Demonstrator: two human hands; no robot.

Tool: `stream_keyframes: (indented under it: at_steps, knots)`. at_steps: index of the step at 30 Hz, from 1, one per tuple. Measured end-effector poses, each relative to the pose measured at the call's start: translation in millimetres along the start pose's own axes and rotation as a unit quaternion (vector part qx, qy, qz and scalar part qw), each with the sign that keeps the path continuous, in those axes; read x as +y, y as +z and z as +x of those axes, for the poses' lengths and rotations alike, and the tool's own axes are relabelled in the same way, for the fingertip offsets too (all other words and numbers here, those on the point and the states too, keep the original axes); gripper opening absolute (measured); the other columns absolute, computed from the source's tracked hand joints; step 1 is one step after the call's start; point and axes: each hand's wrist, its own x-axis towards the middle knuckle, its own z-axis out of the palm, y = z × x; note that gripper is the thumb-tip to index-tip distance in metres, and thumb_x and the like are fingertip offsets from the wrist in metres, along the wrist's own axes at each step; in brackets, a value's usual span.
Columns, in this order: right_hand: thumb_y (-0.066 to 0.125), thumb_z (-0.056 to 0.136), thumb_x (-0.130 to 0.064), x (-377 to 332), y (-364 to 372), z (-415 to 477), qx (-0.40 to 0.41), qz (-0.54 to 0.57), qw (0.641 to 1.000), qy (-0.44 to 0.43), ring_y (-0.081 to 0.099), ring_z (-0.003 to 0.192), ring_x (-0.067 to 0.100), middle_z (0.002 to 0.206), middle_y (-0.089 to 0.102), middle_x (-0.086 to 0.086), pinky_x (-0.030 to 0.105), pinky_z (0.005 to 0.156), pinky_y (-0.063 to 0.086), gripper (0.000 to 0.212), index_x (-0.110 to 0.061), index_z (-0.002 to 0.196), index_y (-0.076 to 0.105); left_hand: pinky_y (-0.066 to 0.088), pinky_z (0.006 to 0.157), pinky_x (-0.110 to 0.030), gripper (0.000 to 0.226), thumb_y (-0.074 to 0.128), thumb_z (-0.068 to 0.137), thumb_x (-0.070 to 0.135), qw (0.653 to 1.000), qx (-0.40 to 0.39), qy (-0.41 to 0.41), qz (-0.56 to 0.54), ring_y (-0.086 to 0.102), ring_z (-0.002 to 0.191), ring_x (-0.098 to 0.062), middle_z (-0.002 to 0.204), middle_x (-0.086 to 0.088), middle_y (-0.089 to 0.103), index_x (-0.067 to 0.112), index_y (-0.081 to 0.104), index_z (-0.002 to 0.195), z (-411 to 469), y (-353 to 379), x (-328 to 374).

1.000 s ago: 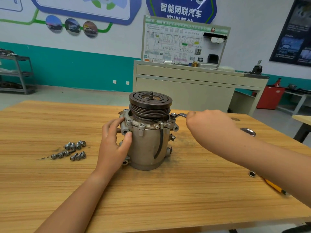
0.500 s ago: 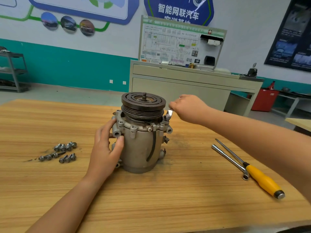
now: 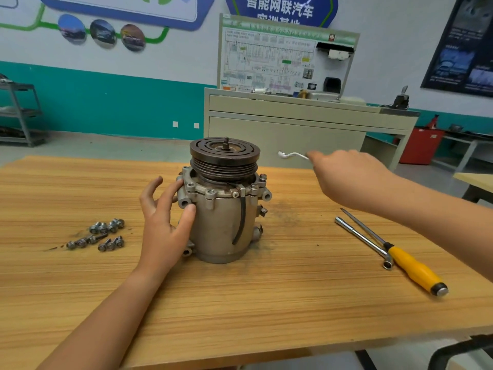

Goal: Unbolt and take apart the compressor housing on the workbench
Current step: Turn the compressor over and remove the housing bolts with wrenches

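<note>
The grey compressor housing [image 3: 221,222] stands upright on the wooden workbench [image 3: 240,303], with a dark grooved pulley [image 3: 225,156] on top. Bolts ring its upper flange [image 3: 210,193]. My left hand [image 3: 165,220] rests on the housing's left side, thumb pressed against the body, fingers partly spread. My right hand [image 3: 346,177] holds a small silver wrench [image 3: 292,155] in the air to the right of the pulley, clear of the flange.
Several removed bolts [image 3: 101,235] lie in a pile on the left of the bench. A yellow-handled screwdriver [image 3: 410,265] and an L-shaped socket wrench [image 3: 362,239] lie at the right. A beige cabinet [image 3: 293,129] stands behind the bench.
My right hand has lifted the wrench off the flange bolt and drawn it up and to the right. My left hand has loosened its hold, fingers spreading off the flange.
</note>
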Motion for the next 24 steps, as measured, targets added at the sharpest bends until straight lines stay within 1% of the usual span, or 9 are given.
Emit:
stream_keyframes:
  at_steps: [3, 6, 9, 12, 15, 17, 20, 22, 24]
  knots:
    - [0.037, 0.088, -0.001, -12.8, -3.4, -4.1, -0.035, 0.0, 0.999, -0.022, 0.029, 0.049, 0.012, 0.06, 0.033, -0.001, 0.026, 0.042, 0.02, 0.033, -0.012, 0.118, 0.047, 0.03, 0.099, -0.026, 0.049, 0.043, 0.077, 0.056, 1.0, 0.002, 0.002, 0.005, 0.032, 0.131, -0.011, 0.139, 0.015, 0.019, 0.041, 0.046, 0.123, 0.1, -1.5, 1.8]
    - [0.035, 0.089, -0.001, -24.5, -6.7, -1.3, -0.076, -0.008, 0.997, -0.026, 0.028, 0.051, 0.011, 0.063, 0.032, -0.001, 0.025, 0.043, 0.02, 0.033, -0.012, 0.117, 0.049, 0.03, 0.097, -0.023, 0.046, 0.046, 0.078, 0.052, 1.0, -0.001, -0.002, 0.007, 0.037, 0.128, -0.014, 0.139, 0.016, 0.019, 0.04, 0.046, 0.123, 0.5, -2.5, 2.2]
    - [0.037, 0.089, 0.0, -35.7, -15.3, -0.7, -0.085, -0.046, 0.995, -0.039, 0.028, 0.051, 0.013, 0.062, 0.031, 0.0, 0.026, 0.049, 0.03, 0.026, -0.01, 0.109, 0.051, 0.029, 0.096, -0.02, 0.041, 0.049, 0.082, 0.041, 1.0, -0.002, -0.005, 0.016, 0.037, 0.13, -0.019, 0.14, 0.016, 0.019, 0.04, 0.047, 0.123, 2.0, -2.5, 0.9]
    - [0.041, 0.089, 0.002, -45.3, -21.1, -3.1, -0.084, -0.086, 0.99, -0.072, 0.035, 0.057, 0.019, 0.06, 0.028, -0.001, 0.03, 0.051, 0.032, 0.022, -0.009, 0.104, 0.051, 0.029, 0.098, -0.022, 0.042, 0.049, 0.083, 0.039, 1.0, -0.003, -0.006, 0.02, 0.034, 0.133, -0.018, 0.14, 0.016, 0.019, 0.039, 0.047, 0.125, 2.5, -1.3, 2.3]
    - [0.04, 0.092, -0.009, -40.0, -15.7, -3.0, -0.082, -0.077, 0.991, -0.066, 0.033, 0.051, 0.016, 0.06, 0.031, -0.001, 0.025, 0.042, 0.023, 0.016, -0.01, 0.104, 0.05, 0.029, 0.101, -0.025, 0.043, 0.049, 0.083, 0.038, 1.0, -0.002, -0.005, 0.017, 0.029, 0.135, -0.013, 0.14, 0.016, 0.02, 0.038, 0.047, 0.126, 1.1, -1.8, 3.7]
    - [0.035, 0.094, -0.019, -29.6, -9.9, -1.5, -0.073, -0.057, 0.993, -0.067, 0.03, 0.049, 0.012, 0.059, 0.033, -0.003, 0.025, 0.042, 0.02, 0.022, -0.012, 0.111, 0.047, 0.029, 0.101, -0.024, 0.043, 0.049, 0.083, 0.039, 1.0, -0.005, 0.0, 0.019, 0.029, 0.134, -0.011, 0.14, 0.016, 0.02, 0.037, 0.047, 0.126, 0.3, -3.0, 4.2]
    - [0.033, 0.095, -0.016, -12.4, -1.9, 8.4, -0.063, -0.08, 0.989, -0.104, 0.031, 0.047, 0.01, 0.057, 0.034, -0.004, 0.025, 0.041, 0.019, 0.031, -0.016, 0.125, 0.042, 0.028, 0.097, -0.015, 0.043, 0.048, 0.083, 0.039, 1.0, -0.008, -0.004, 0.019, 0.031, 0.133, -0.01, 0.138, 0.019, 0.019, 0.038, 0.047, 0.126, 0.6, -3.4, 4.8]
    - [0.036, 0.094, -0.01, -6.4, 3.4, 20.6, -0.053, -0.109, 0.986, -0.112, 0.032, 0.047, 0.011, 0.058, 0.034, -0.003, 0.024, 0.04, 0.019, 0.033, -0.016, 0.126, 0.044, 0.026, 0.09, -0.006, 0.042, 0.048, 0.083, 0.04, 1.0, -0.012, -0.007, 0.019, 0.032, 0.132, -0.01, 0.137, 0.021, 0.019, 0.041, 0.045, 0.125, 0.8, -3.2, 4.6]
    - [0.038, 0.093, -0.005, -8.1, 9.9, 37.0, -0.053, -0.119, 0.986, -0.104, 0.033, 0.049, 0.013, 0.059, 0.033, -0.003, 0.024, 0.043, 0.024, 0.032, -0.015, 0.121, 0.048, 0.026, 0.088, -0.004, 0.043, 0.047, 0.083, 0.04, 1.0, -0.009, -0.006, 0.018, 0.033, 0.131, -0.01, 0.137, 0.021, 0.02, 0.042, 0.043, 0.126, 1.4, -2.0, 3.9]
